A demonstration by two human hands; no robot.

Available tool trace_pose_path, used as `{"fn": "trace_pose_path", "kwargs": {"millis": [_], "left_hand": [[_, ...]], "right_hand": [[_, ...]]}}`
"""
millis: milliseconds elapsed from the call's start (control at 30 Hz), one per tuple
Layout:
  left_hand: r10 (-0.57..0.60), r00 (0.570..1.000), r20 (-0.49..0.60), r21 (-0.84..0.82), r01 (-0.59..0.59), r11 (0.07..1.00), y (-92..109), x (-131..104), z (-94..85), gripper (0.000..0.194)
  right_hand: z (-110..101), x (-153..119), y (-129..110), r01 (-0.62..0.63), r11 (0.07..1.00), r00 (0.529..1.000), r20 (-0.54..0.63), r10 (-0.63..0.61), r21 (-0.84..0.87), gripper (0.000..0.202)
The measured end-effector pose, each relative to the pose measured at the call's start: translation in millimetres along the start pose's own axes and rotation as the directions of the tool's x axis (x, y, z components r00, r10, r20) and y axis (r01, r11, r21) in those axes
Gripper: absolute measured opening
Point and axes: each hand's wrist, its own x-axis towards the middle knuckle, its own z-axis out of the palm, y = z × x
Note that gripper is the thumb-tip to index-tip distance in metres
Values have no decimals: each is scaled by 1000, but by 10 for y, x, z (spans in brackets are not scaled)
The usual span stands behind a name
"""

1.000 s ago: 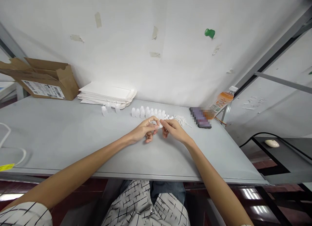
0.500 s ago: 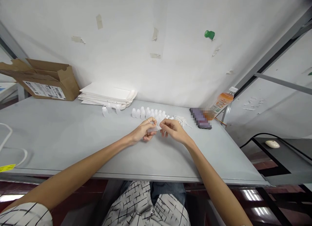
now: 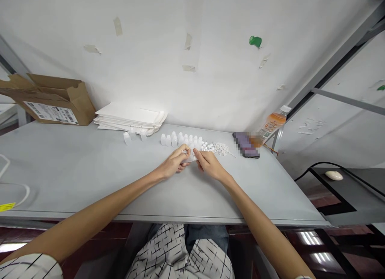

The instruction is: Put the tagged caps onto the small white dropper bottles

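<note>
My left hand [image 3: 173, 162] is closed around a small translucent white plastic bottle [image 3: 190, 159], which lies sideways between my hands. With thumb and fingers pinched, my right hand [image 3: 211, 164] grips the bottle's right end; the fingers hide what sits there. Behind my hands, several similar white bottles [image 3: 174, 139] stand upright in rows. Small white caps or fittings [image 3: 208, 146] lie right of them, beside a heap of thin white pieces [image 3: 222, 149]. Further left stand a few more bottles [image 3: 127, 138], apart from the rows.
A stack of white envelopes or sheets [image 3: 129, 115] and an open cardboard box [image 3: 60, 98] stand at the back left. To the right are a phone [image 3: 245, 144] and a drink bottle [image 3: 272, 124]. A white cable [image 3: 22, 191] crosses the table's [image 3: 99, 166] left end.
My right fingers have closed in on the bottle's right end, drawing the hand slightly left. The view has shifted a little, and more of the small white pieces shows.
</note>
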Motion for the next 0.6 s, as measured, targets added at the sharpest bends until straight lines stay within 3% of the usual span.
{"fn": "trace_pose_path", "kwargs": {"millis": [133,333,467,600], "left_hand": [[-9,1000,6,-20,9,1000,6,13,-11,11],[8,1000,-24,-61,-9,998,49,17,-18,12],[109,993,-46,104,-104,989,77,-38,5,11],[252,968,-15,332,-233,914,102,-102,24,9]], "right_hand": [[-15,-11,-15,-7,998,1000,1,7,63,59],[-69,-35,-69,50,989,998,30,-55,139,42],[-29,-23,-56,42,986,998,40,-49,161,48],[23,-6,-48,-70,942,995,89,43,329,60]]}}
